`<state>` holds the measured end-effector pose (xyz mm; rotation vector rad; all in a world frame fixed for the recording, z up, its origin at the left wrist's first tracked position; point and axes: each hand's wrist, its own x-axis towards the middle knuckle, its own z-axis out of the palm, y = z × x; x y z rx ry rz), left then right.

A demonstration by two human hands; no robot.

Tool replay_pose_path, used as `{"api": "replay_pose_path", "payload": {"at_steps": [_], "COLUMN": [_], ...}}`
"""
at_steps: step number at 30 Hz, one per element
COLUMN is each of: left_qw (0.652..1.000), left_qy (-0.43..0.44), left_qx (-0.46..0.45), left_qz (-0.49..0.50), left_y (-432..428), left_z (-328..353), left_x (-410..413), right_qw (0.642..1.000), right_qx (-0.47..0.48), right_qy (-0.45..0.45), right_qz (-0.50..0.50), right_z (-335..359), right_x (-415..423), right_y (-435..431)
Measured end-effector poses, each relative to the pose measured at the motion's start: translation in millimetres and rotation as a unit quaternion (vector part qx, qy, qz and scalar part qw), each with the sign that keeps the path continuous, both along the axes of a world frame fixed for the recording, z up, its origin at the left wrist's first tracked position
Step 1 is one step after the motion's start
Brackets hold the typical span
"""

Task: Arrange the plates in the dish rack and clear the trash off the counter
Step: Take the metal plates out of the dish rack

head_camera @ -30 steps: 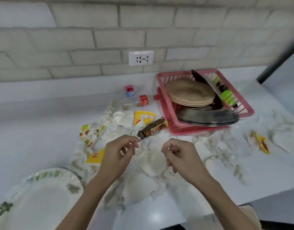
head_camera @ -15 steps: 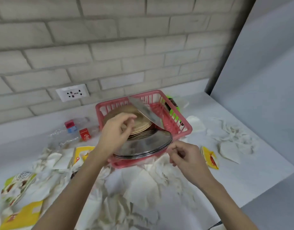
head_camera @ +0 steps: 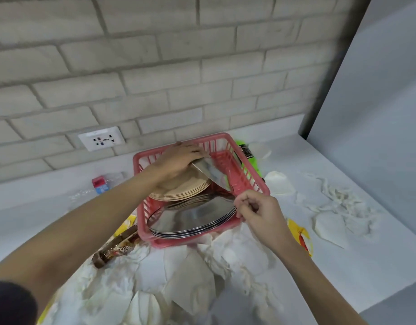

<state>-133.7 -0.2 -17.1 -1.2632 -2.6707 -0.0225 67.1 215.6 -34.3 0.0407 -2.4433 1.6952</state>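
Two-handed over the rack (head_camera: pixel 176 241) on the counter (head_camera: pixel 343 160). Grips with left hand (head_camera: pixel 178 158) the top edge of a tilted plate (head_camera: pixel 214 172) at 12 o'clock inside the rack, fingers curled over that edge. Curls right hand (head_camera: pixel 258 209) narrow at 3 o'clock of the steel stack (head_camera: pixel 190 216), thumb and forefinger nearly meeting at its rim; cannot tell whether pinching the rim or nothing. Inside the rack also: steel stack lying flat at 6 o'clock, tan stack (head_camera: pixel 178 193) flat at 10 o'clock under the left wrist, overlapping the steel one. Around the rack, trash not cleared: scraps (head_camera: pixel 190 266) at 6 o'clock against the front wall, brown wrapper (head_camera: pixel 115 249) at 7 o'clock, yellow wrapper (head_camera: pixel 300 235) at 4 o'clock, bottle (head_camera: pixel 101 184) at 9 o'clock, green bottle (head_camera: pixel 246 151) just beside at 1 o'clock.
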Motion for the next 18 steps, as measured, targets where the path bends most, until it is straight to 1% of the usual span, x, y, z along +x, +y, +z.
{"api": "replay_pose_path", "payload": {"at_steps": [2, 3, 5, 7, 9, 13, 16, 18], "left_qw": [0.999, 0.997, 0.987, 0.965, 0.936, 0.864, 0.796, 0.756], "left_qy": [0.02, 0.021, -0.019, -0.063, -0.078, -0.113, -0.162, -0.183], "left_qx": [0.044, 0.075, 0.15, 0.238, 0.32, 0.437, 0.527, 0.571], "left_qz": [-0.004, 0.011, 0.059, 0.088, 0.124, 0.223, 0.248, 0.261], "left_y": [-5, -9, -20, -38, -57, -113, -162, -194], "left_z": [6, 12, 26, 42, 58, 73, 76, 73], "left_x": [-1, 1, 9, 22, 43, 92, 138, 172], "right_qw": [1.0, 1.0, 1.0, 1.0, 0.999, 0.997, 0.996, 0.993], "right_qx": [-0.012, -0.014, -0.008, -0.002, -0.022, -0.069, -0.085, -0.107], "right_qy": [0.005, 0.008, 0.014, 0.022, 0.029, 0.02, 0.0, -0.013], "right_qz": [-0.007, -0.01, -0.01, -0.018, -0.029, -0.013, 0.02, 0.057], "right_z": [-1, -2, -1, 3, 8, 15, 19, 20], "right_x": [-8, -13, -22, -34, -48, -72, -76, -70], "right_y": [4, 3, -3, -13, -23, -56, -101, -140]}}
